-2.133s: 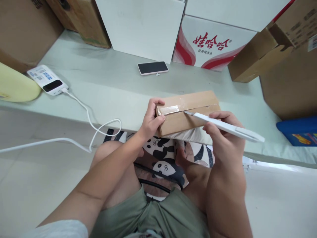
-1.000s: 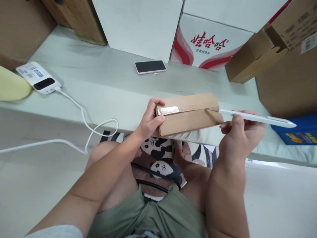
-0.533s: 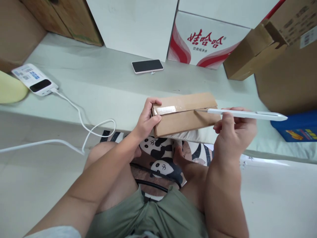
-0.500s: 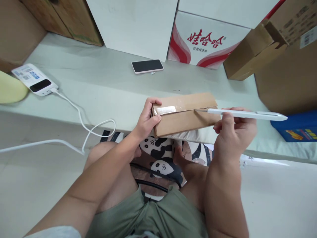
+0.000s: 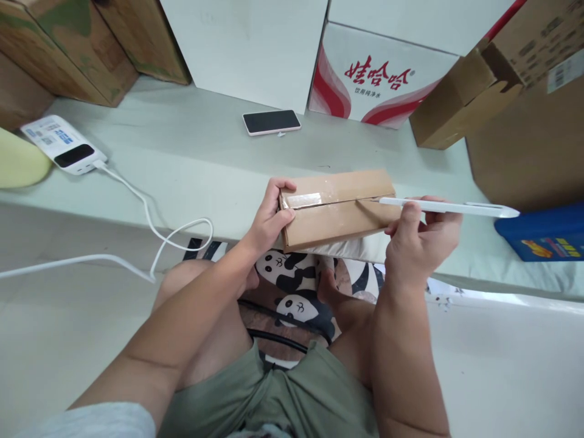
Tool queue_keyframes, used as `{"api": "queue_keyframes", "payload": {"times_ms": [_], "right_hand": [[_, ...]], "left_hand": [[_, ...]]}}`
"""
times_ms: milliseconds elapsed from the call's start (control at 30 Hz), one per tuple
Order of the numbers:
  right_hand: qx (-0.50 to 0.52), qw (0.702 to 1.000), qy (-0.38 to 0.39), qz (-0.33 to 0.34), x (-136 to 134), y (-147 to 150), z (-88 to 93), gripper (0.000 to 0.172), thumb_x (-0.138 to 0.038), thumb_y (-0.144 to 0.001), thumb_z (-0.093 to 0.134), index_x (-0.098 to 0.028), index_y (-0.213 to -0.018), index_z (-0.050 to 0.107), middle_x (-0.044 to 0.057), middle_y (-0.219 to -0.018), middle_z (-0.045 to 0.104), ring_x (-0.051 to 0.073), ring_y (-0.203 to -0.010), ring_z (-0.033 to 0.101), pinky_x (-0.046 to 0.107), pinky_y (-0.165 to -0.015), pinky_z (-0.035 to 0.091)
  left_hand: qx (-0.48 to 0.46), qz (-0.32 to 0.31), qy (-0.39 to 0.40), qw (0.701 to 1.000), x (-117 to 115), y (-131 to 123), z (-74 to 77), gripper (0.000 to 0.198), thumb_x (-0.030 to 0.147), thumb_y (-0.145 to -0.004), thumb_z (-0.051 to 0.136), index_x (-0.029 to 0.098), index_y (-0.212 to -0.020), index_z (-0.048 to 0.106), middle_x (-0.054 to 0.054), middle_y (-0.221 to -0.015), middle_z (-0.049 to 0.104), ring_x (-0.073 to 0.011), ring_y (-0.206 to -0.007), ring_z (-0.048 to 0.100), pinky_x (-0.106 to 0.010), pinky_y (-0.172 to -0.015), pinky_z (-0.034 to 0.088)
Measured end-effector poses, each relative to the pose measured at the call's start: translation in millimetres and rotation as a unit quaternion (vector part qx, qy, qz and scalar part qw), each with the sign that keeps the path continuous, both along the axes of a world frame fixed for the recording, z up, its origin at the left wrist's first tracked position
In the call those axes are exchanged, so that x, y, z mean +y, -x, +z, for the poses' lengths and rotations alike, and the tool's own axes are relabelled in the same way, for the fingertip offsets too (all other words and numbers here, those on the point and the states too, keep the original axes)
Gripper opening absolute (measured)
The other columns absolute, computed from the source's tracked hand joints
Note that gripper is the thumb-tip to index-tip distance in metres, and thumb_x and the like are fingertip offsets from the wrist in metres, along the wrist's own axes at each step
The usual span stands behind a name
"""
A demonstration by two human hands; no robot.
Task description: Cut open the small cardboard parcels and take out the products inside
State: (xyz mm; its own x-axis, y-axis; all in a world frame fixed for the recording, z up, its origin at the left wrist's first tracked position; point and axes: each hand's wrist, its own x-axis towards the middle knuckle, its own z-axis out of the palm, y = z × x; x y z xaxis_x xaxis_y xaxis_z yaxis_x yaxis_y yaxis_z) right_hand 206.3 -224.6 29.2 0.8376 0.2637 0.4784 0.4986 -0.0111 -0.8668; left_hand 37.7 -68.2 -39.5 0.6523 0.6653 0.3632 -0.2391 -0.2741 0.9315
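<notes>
A small brown cardboard box (image 5: 337,226) rests at the front edge of the bench, with a seam running along its top. My left hand (image 5: 270,216) grips its left end, thumb on the upper face and fingers round the far corner. A shiny strip of clear tape (image 5: 305,201) covers the seam near that hand. In my right hand (image 5: 422,240) is a white utility knife (image 5: 449,207), held almost level between thumb and fingers. Its blade tip meets the seam toward the box's right end; how deep it sits I cannot tell.
A phone (image 5: 272,122) lies behind the box. To the left is a white power bank (image 5: 64,146) with a white cable (image 5: 137,193) hanging over the edge. White cartons (image 5: 378,79) stand at the back, an open brown carton (image 5: 465,103) and a blue box (image 5: 542,237) at right.
My right hand and the knife have moved a little to the left, the blade staying at the seam. The left hand keeps its grip on the box. More brown cartons show at the upper left.
</notes>
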Motion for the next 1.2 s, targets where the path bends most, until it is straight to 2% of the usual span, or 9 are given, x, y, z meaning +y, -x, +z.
{"api": "queue_keyframes", "payload": {"times_ms": [200, 500, 633, 733, 867, 933, 1000, 1100, 1200], "right_hand": [[-0.049, 0.999, 0.016, -0.002, -2, -2, 2.5, 0.019, -0.026, -0.086, 0.069, -0.021, -0.092, 0.052, -0.003, -0.084, 0.065, 0.004, -0.045, 0.052, 0.021, -0.042, 0.042], [-0.011, 0.999, -0.020, -0.023, -2, -7, 0.0, 0.020, -0.028, -0.084, 0.069, -0.022, -0.089, 0.051, -0.004, -0.085, 0.064, 0.003, -0.043, 0.049, 0.021, -0.038, 0.040], [0.024, 0.999, -0.042, 0.003, -2, -6, 2.6, 0.018, -0.026, -0.081, 0.067, -0.022, -0.088, 0.051, -0.004, -0.085, 0.064, 0.004, -0.039, 0.048, 0.024, -0.037, 0.040], [0.059, 0.992, -0.113, -0.001, -5, -11, 7.8, 0.019, -0.026, -0.076, 0.065, -0.023, -0.086, 0.050, -0.005, -0.082, 0.059, 0.004, -0.040, 0.047, 0.024, -0.035, 0.034], [0.099, 0.970, -0.200, -0.092, -16, -33, 3.0, 0.021, -0.027, -0.076, 0.059, -0.027, -0.092, 0.045, -0.009, -0.075, 0.044, 0.003, -0.039, 0.033, 0.023, -0.034, 0.023], [0.108, 0.975, -0.154, -0.121, -22, -48, -12.0, 0.022, -0.026, -0.077, 0.056, -0.027, -0.096, 0.045, -0.009, -0.075, 0.044, 0.004, -0.041, 0.036, 0.022, -0.036, 0.024], [0.100, 0.986, -0.046, -0.122, -26, -62, -34.3, 0.025, -0.027, -0.077, 0.053, -0.026, -0.102, 0.048, -0.006, -0.081, 0.053, 0.007, -0.048, 0.050, 0.022, -0.043, 0.035], [0.036, 0.978, 0.194, -0.063, -28, -78, -69.8, 0.040, -0.026, -0.078, 0.052, -0.022, -0.118, 0.057, 0.005, -0.103, 0.069, 0.016, -0.079, 0.068, 0.033, -0.075, 0.057], [-0.008, 0.947, 0.320, -0.001, -27, -91, -94.0, 0.053, -0.022, -0.074, 0.052, -0.019, -0.125, 0.065, 0.012, -0.122, 0.073, 0.027, -0.108, 0.068, 0.050, -0.103, 0.052]], "left_hand": [[0.009, 0.006, 0.003, 1.000, 0, 2, 2.6, 0.038, 0.037, -0.080, 0.055, 0.028, -0.116, 0.045, -0.004, -0.108, 0.049, -0.0207, -0.093, 0.049, -0.034, -0.082, 0.048], [0.014, 0.006, -0.005, 1.000, 0, 2, 3.0, 0.038, 0.035, -0.080, 0.053, 0.029, -0.116, 0.045, -0.004, -0.107, 0.049, -0.0207, -0.090, 0.048, -0.034, -0.079, 0.047], [0.004, 0.002, -0.003, 1.000, 0, 2, 1.2, 0.038, 0.035, -0.080, 0.054, 0.029, -0.117, 0.046, -0.004, -0.110, 0.049, -0.0210, -0.093, 0.048, -0.033, -0.081, 0.046], [-0.012, 0.000, -0.003, 1.000, 1, 3, -2.5, 0.040, 0.036, -0.081, 0.058, 0.031, -0.120, 0.048, -0.003, -0.111, 0.049, -0.0202, -0.094, 0.048, -0.032, -0.082, 0.046], [-0.032, 0.010, -0.014, 0.999, 7, 3, -11.1, 0.049, 0.051, -0.086, 0.066, 0.036, -0.128, 0.046, -0.003, -0.115, 0.050, -0.0203, -0.099, 0.051, -0.033, -0.087, 0.048], [-0.038, 0.025, -0.024, 0.999, 11, 2, -15.1, 0.056, 0.061, -0.086, 0.068, 0.037, -0.130, 0.044, -0.003, -0.116, 0.049, -0.0210, -0.100, 0.053, -0.035, -0.089, 0.049], [-0.043, 0.039, -0.031, 0.998, 15, 1, -17.8, 0.060, 0.066, -0.085, 0.069, 0.037, -0.130, 0.044, -0.004, -0.117, 0.049, -0.0216, -0.101, 0.053, -0.037, -0.092, 0.049], [-0.047, 0.038, -0.036, 0.997, 22, -1, -20.3, 0.060, 0.068, -0.083, 0.071, 0.038, -0.129, 0.045, -0.003, -0.119, 0.050, -0.0225, -0.105, 0.053, -0.039, -0.097, 0.047], [-0.051, 0.038, -0.034, 0.997, 31, -5, -23.7, 0.061, 0.070, -0.081, 0.073, 0.038, -0.126, 0.048, -0.003, -0.118, 0.050, -0.0231, -0.106, 0.055, -0.039, -0.097, 0.048]]}}
